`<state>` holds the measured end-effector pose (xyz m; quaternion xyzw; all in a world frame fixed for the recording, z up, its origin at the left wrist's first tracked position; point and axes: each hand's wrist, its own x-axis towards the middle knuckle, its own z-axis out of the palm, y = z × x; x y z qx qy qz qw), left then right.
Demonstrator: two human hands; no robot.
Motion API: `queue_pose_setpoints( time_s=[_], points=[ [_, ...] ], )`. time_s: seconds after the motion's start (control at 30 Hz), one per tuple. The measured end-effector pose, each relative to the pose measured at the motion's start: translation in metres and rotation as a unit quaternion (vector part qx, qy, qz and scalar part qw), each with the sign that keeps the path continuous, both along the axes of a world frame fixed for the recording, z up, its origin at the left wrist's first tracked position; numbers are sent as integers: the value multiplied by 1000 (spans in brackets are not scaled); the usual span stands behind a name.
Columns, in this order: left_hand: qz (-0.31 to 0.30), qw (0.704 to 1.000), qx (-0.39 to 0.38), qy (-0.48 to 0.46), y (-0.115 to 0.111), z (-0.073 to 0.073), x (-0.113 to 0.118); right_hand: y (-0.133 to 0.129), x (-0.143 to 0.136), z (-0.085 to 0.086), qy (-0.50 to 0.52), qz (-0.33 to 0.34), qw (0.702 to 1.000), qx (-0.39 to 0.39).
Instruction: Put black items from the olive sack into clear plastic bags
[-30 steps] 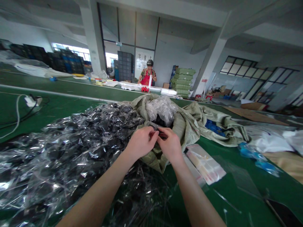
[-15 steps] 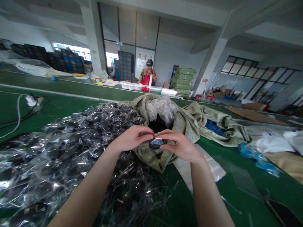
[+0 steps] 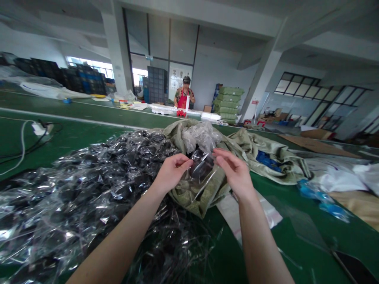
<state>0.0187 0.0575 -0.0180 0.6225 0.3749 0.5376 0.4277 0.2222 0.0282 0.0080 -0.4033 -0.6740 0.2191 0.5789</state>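
Pinching opposite edges of the clear bag (image 3: 201, 167) with left hand (image 3: 172, 170) and right hand (image 3: 237, 172). Could tear from uneven pulling.

You are in a big workroom, like a small factory. You can tell by the long green table (image 3: 78, 136), the huge heap of black things in clear bags (image 3: 118, 173), and a person in a red apron (image 3: 183, 99) across from you. Farther back are stacked crates (image 3: 156, 85), piled green bundles (image 3: 229, 103) and thick pillars (image 3: 116, 55).
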Motion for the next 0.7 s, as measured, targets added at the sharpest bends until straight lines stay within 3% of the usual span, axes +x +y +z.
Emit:
queue_pose_setpoints(
  time_s=[0.1,0.27,0.5,0.7],
  points=[
    [54,998,-5,-23,2,0,-2,3,1,-1,42,-47,997,-39],
    [87,995,-8,-57,3,-1,-3,1,-5,-1,-30,40,990,-133],
    [83,995,26,-56,4,-3,-2,0,-19,-4,-7,-25,998,-56],
    [89,990,29,-107,10,-7,-2,-6,-18,-1,-79,-72,994,33]
  ],
)
